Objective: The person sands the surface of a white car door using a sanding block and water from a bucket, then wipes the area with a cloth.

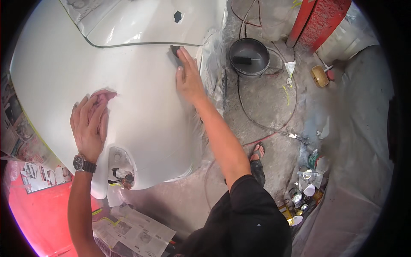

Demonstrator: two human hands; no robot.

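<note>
A white-grey car body panel [141, 90] curves across the left and middle of the view. My left hand [90, 122], with a watch on the wrist, lies on the panel with its fingers bent over a crumpled pink cloth [102, 97]. Farther up and to the right, my right hand [189, 81] presses a small dark piece of sandpaper [174, 50] against the panel just below a seam. Most of that piece is hidden beneath the fingers. Nearest me, the panel has an oval lamp opening [121, 167] with a dark fitting in it.
A black bucket [249, 55] with a dark block inside stands on the concrete floor, hoses [274, 128] looping around it. Several cans [295, 197] sit at lower right by a grey sheet [355, 150]. Newspaper masking [132, 231] and a red panel [36, 218] lie at lower left.
</note>
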